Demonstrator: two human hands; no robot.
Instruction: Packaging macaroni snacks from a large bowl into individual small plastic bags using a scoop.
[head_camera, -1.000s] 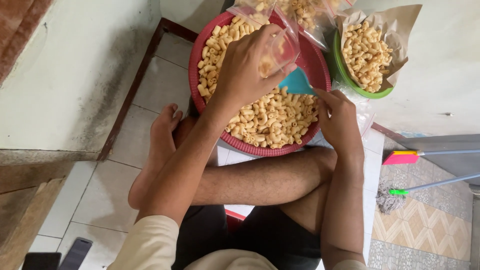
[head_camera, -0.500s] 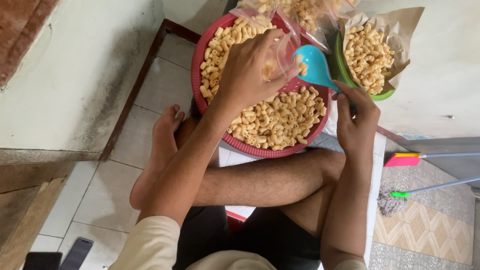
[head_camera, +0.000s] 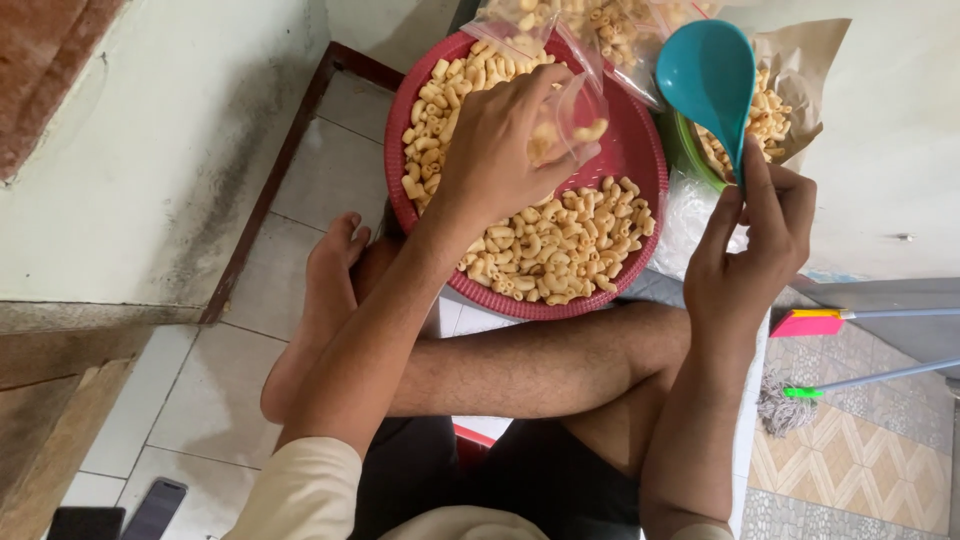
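White tiled floor w/ person's crossed legs; red basket of macaroni pieces sat at 12 o'clock. Left hand hovered over it, fingers pinching open a small clear bag. Right hand, at 2 o'clock, fingers wrapped round handle of teal scoop, raised beside basket. Green bowl w/ more macaroni sat behind scoop; filled bags at 12.

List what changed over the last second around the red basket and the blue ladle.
The right hand lifted the blue ladle out of the red basket and swung it up over the green bowl. The left hand kept its grip on the clear bag; the basket stayed put.
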